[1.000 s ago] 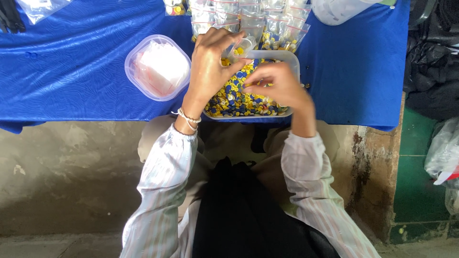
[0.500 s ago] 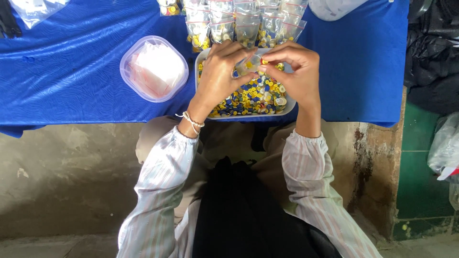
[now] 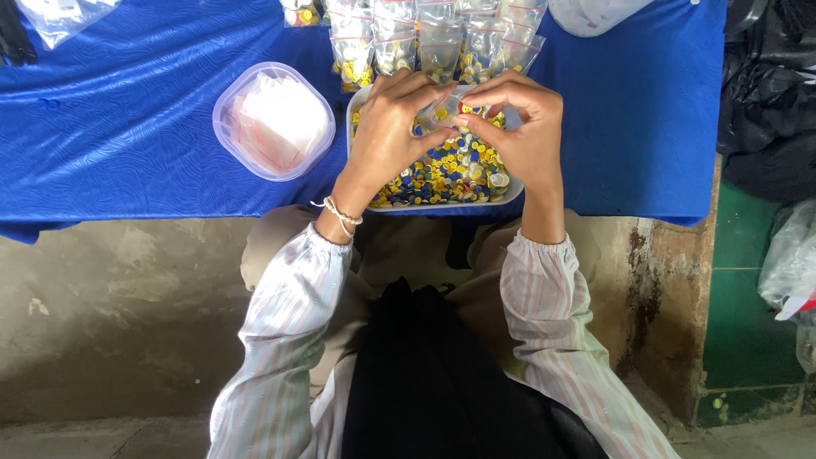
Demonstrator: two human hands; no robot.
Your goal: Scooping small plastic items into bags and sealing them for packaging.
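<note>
My left hand and my right hand meet over a white rectangular tray filled with small blue, yellow and white buttons. Between the fingertips of both hands is a small clear plastic bag with a few coloured buttons inside. Both hands pinch the bag at its top edge. A thin bracelet circles my left wrist.
A row of filled clear zip bags lies behind the tray. A round clear container with pink-white contents stands to the left on the blue cloth. More plastic bags lie at the far left and top right. Dark bags sit at right.
Both hands have risen from the button pile and come together, and the small bag is now held between them above the tray.
</note>
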